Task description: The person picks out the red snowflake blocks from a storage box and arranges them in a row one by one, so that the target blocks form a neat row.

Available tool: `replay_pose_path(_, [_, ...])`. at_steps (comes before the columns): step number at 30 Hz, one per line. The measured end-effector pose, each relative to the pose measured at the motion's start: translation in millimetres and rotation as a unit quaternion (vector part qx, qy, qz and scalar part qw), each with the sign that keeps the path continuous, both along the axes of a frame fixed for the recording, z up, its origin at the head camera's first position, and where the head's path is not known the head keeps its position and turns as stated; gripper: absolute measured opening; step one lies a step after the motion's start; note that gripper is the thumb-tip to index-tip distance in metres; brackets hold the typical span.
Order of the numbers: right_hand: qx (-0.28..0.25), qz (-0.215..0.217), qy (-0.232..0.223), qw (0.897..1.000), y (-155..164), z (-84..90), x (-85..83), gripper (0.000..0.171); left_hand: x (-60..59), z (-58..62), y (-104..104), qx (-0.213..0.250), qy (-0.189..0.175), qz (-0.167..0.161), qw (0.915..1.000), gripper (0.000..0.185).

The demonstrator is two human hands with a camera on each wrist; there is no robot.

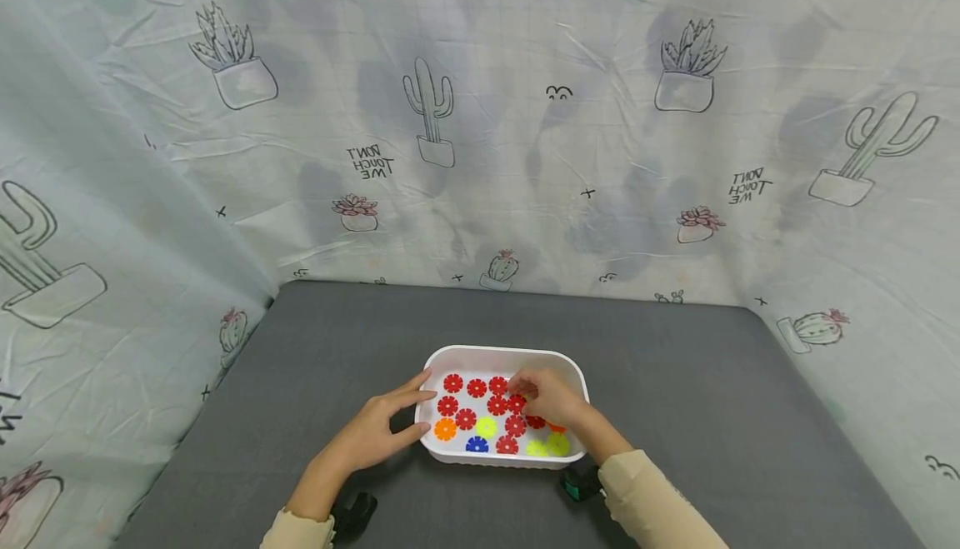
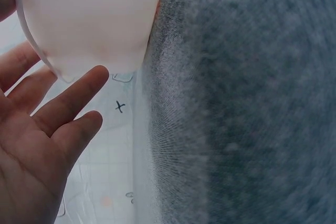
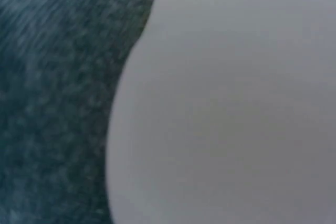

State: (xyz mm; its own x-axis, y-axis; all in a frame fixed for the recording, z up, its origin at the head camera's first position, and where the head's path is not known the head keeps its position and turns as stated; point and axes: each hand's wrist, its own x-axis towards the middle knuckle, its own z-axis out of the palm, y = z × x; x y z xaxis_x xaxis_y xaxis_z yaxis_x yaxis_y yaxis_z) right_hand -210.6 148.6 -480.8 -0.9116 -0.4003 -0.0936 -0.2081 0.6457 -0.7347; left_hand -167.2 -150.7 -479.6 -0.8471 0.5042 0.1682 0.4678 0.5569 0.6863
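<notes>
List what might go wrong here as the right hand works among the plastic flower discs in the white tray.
1. The right hand covers several red discs, so it may catch more than one piece.
2. The white tray looks light; the left hand only rests straight fingers against its side, so a tug could slide or tip it.
3. The right wrist view is filled by the blurred tray wall, so the fingertips go unchecked there.

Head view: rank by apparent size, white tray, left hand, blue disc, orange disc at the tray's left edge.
1. white tray, clearly largest.
2. left hand, resting against the tray's left wall, fingers straight.
3. orange disc and blue disc: they look about alike, so no ranking between them.
</notes>
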Motion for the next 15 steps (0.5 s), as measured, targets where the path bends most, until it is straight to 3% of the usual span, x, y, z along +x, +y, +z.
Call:
replay_pose_path(8, [0.059, 0.0, 0.033, 0.998, -4.2, 0.8, -1.1, 0.027, -1.0, 1.7, 1.9, 0.007, 0.0, 0.007, 0.9999, 0.046])
replay_pose_path(15, [0.079, -0.003, 0.034, 0.996, -6.3, 1.0, -0.2, 0.026, -1.0, 0.0, 2.1, 0.001, 0.003, 0.004, 1.0, 0.046])
